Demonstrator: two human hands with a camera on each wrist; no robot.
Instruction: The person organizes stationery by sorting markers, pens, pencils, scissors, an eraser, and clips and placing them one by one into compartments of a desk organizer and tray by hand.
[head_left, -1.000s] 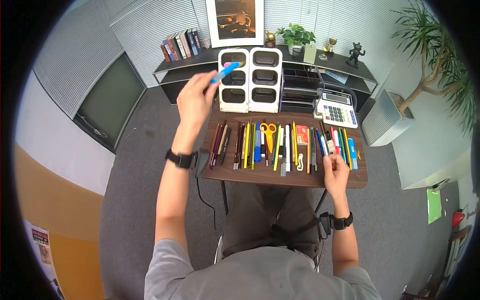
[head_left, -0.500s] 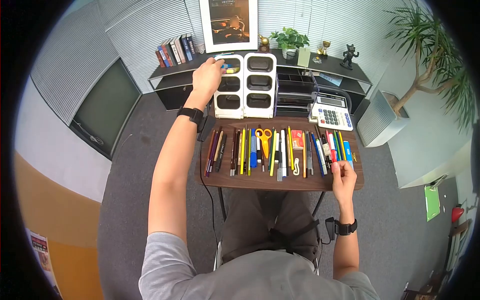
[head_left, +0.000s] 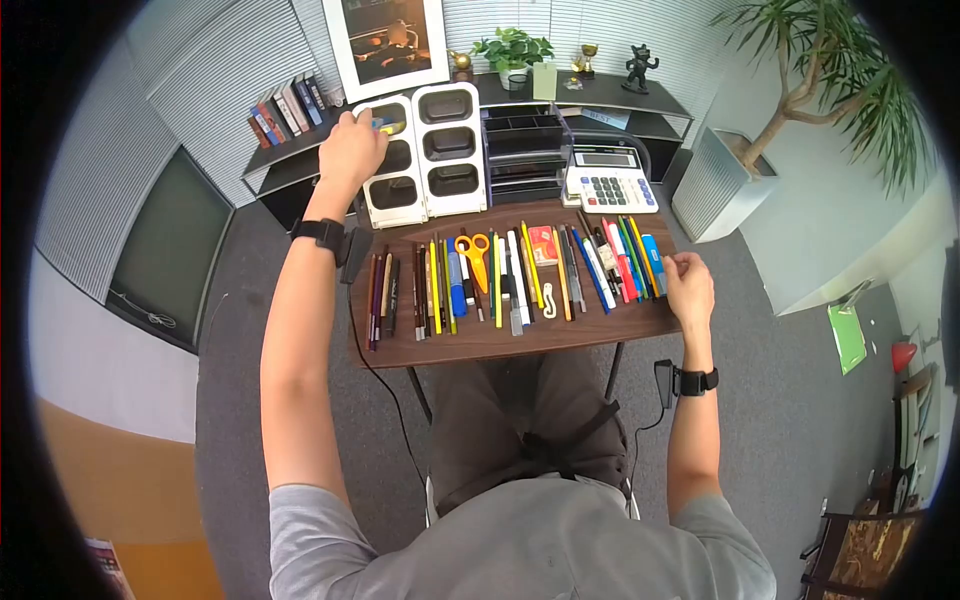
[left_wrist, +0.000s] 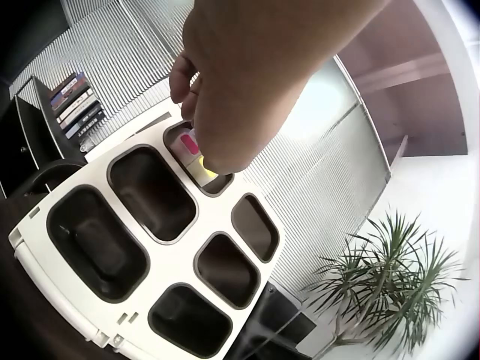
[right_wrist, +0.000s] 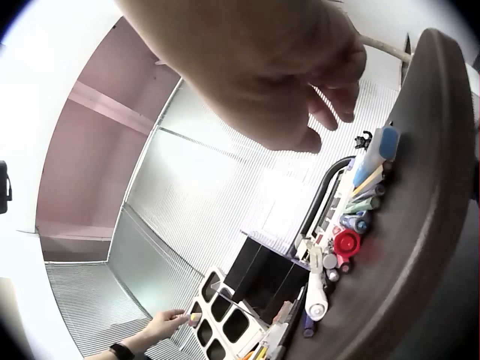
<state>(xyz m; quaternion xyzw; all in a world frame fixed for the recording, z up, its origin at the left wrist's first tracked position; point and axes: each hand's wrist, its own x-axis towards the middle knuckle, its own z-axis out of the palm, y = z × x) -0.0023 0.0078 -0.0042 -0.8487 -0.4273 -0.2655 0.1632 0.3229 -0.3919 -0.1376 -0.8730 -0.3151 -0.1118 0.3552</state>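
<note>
My left hand is at the upper left compartment of a white six-compartment organizer, its fingertips over the rim. Inside lie highlighters with pink and yellow parts, and a bit of blue shows by the fingertips. The back of the hand hides much of this, so I cannot tell whether the fingers still hold anything. My right hand hovers at the table's right edge, fingers loosely bent, beside a blue highlighter. In the right wrist view the fingertips hang apart from that highlighter.
Pencils, pens and markers lie in a row across the brown table, with orange scissors, a red box and a white correction tape among them. Behind stand a calculator and a dark tray rack.
My left hand has carried a blue highlighter up to the organizer's upper left compartment. My right hand has moved right along the row, from a blue-and-white pen past a red one.
</note>
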